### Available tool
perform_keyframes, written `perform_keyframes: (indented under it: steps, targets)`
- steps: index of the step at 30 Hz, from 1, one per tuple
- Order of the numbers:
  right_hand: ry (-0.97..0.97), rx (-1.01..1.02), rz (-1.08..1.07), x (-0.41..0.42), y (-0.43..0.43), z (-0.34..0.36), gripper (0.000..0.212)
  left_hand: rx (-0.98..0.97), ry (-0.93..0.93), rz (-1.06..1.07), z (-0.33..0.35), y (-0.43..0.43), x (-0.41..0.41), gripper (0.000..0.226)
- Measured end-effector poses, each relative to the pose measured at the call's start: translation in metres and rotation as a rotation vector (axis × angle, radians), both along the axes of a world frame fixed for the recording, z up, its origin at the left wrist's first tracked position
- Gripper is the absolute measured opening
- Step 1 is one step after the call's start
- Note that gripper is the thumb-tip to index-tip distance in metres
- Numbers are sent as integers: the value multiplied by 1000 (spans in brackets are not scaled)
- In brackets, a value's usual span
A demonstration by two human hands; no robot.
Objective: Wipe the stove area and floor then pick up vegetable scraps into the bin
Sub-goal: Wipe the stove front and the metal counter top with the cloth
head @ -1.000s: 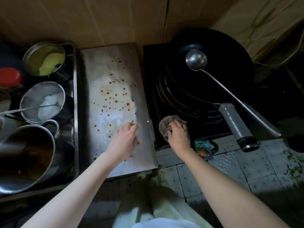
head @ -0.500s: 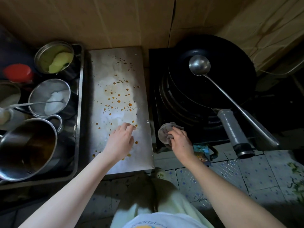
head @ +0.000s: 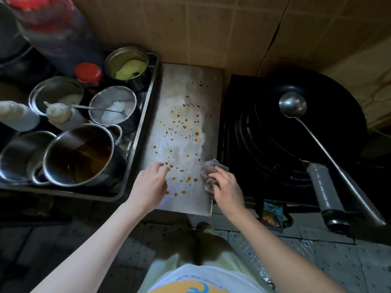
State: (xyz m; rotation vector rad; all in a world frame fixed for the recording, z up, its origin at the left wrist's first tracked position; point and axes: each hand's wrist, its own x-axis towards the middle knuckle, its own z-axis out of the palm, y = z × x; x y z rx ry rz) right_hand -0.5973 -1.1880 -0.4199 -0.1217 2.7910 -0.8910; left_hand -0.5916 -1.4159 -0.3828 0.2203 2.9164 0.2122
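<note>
A steel counter plate (head: 203,85) beside the stove is dotted with orange sauce drops (head: 184,127). My right hand (head: 227,190) grips a bunched grey cloth (head: 208,172) at the plate's near right corner, next to the stove edge. My left hand (head: 149,185) rests on the plate's near left part, fingers relaxed and holding nothing. The black stove (head: 237,182) stands to the right, carrying a black wok (head: 338,115) with a steel ladle (head: 293,104) in it.
A metal tray (head: 146,115) on the left holds several steel pots and seasoning cups, squeeze bottles and a red-capped jar (head: 87,71). The wok handle (head: 324,191) juts toward me over the tiled floor (head: 338,261). A tiled wall runs behind.
My right hand moved the cloth left from the stove's front edge onto the steel plate's near right corner. My left hand stayed on the plate. The camera shifted left.
</note>
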Motion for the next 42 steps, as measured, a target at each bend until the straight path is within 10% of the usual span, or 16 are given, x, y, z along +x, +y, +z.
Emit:
perform_keyframes:
  steps: [26, 42]
  targets:
    - [-72, 204, 651, 0, -142, -23, 43, -39, 2, 387, -2, -61, 102, 26]
    - [-16, 249, 298, -39, -73, -32, 28, -7, 0, 373, -5, -58, 82, 30]
